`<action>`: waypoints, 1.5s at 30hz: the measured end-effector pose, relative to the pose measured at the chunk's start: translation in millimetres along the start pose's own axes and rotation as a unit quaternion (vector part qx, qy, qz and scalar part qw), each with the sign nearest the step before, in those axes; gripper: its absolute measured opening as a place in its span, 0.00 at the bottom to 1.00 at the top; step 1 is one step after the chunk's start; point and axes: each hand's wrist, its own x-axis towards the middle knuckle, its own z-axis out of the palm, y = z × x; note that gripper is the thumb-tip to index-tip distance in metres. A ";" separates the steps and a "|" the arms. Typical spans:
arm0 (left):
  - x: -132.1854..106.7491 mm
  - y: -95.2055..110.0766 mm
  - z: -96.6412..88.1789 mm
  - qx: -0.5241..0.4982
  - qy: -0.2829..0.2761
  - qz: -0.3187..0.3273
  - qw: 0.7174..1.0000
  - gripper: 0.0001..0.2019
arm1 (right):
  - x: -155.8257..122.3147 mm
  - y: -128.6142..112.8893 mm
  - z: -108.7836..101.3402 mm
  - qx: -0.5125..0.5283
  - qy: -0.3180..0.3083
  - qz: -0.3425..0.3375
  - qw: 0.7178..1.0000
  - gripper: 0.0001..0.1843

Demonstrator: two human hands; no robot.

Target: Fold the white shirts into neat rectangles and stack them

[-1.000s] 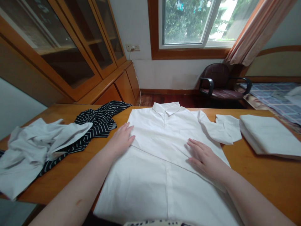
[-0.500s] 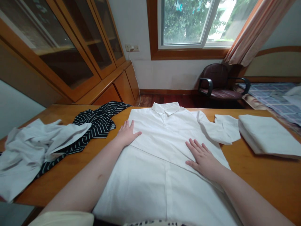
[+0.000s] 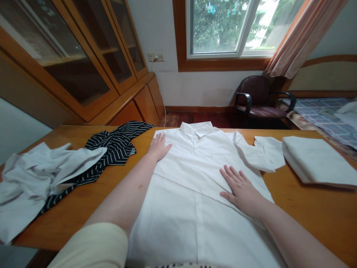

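Note:
A white collared shirt (image 3: 195, 186) lies face down and spread flat on the wooden table (image 3: 320, 212), collar toward the window. Its left sleeve is folded across the back, and its right sleeve (image 3: 264, 156) lies out to the right. My left hand (image 3: 158, 146) rests flat with fingers apart on the shirt's left shoulder edge, near the collar. My right hand (image 3: 241, 186) lies flat, fingers spread, on the middle right of the shirt. Neither hand holds anything.
A crumpled white garment (image 3: 36, 178) and a black-and-white striped one (image 3: 111, 150) lie at the table's left. A folded white stack (image 3: 315, 160) sits at the right. Beyond the table stand a wooden glass-door cabinet (image 3: 83, 63), a dark armchair (image 3: 259, 98) and a bed (image 3: 326, 111).
My left hand has slid along the shirt's left edge away from me, up toward the collar. My right hand has stayed almost in place on the shirt.

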 end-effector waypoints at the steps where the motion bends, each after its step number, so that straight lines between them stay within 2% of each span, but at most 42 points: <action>1: 1.5 -2.3 0.1 -0.002 -0.001 -0.007 1.000 0.40 | 0.1 -0.1 0.4 -0.001 0.002 0.001 1.000 0.41; 7: 9.2 -11.7 -3.0 -0.004 0.001 -0.036 0.999 0.52 | -1.9 -0.4 -4.7 -0.009 -0.018 0.010 1.000 0.41; 10: 7.8 -11.8 -2.1 -0.002 0.011 -0.033 0.999 0.50 | -3.1 2.4 -5.5 -0.013 -0.015 0.042 0.999 0.42; 13: 5.2 -11.0 -0.2 -0.020 0.030 -0.035 0.999 0.43 | -2.7 7.0 -2.5 -0.010 -0.004 0.079 0.997 0.43; 15: 4.6 -10.5 1.0 -0.024 0.047 -0.042 0.998 0.39 | -2.1 9.0 -0.1 0.003 -0.005 0.080 0.997 0.42; 19: 5.4 -8.9 1.6 -0.003 0.041 -0.042 0.998 0.40 | -0.5 2.1 -2.5 0.031 0.013 0.097 0.995 0.37; 22: 6.1 -7.7 1.2 0.004 0.034 -0.042 0.999 0.42 | 7.3 -11.9 -17.4 0.030 0.036 0.082 0.996 0.38; 25: 7.1 -8.0 1.9 0.001 0.033 -0.045 0.998 0.43 | 33.7 -28.4 -41.4 0.051 0.009 -0.025 0.998 0.41; 29: 8.3 -9.5 3.0 -0.001 0.030 -0.045 0.999 0.44 | 101.7 -59.4 -61.4 0.055 0.012 -0.061 0.997 0.40; 32: 8.0 -9.3 2.4 -0.004 0.030 -0.047 0.998 0.44 | 152.8 -91.3 -51.1 0.050 0.019 -0.091 0.994 0.38; 35: 7.3 -8.5 1.7 -0.006 0.029 -0.048 0.998 0.45 | 179.7 -117.5 -28.8 0.048 0.037 -0.092 0.994 0.39; 37: 7.3 -8.6 1.9 -0.006 0.030 -0.047 0.998 0.45 | 181.2 -124.7 -16.6 0.038 0.051 -0.094 0.994 0.38; 39: 7.8 -9.3 2.6 -0.007 0.030 -0.046 0.998 0.45 | 172.0 -121.9 -9.6 0.030 0.054 -0.099 0.993 0.39; 42: 8.5 -10.2 3.0 -0.009 0.032 -0.045 0.998 0.44 | 144.0 -102.9 -6.4 0.025 0.039 -0.102 0.994 0.42; 45: 8.7 -9.8 2.2 -0.009 0.033 -0.043 0.999 0.44 | 106.5 -74.6 -4.5 0.017 0.039 -0.069 0.997 0.43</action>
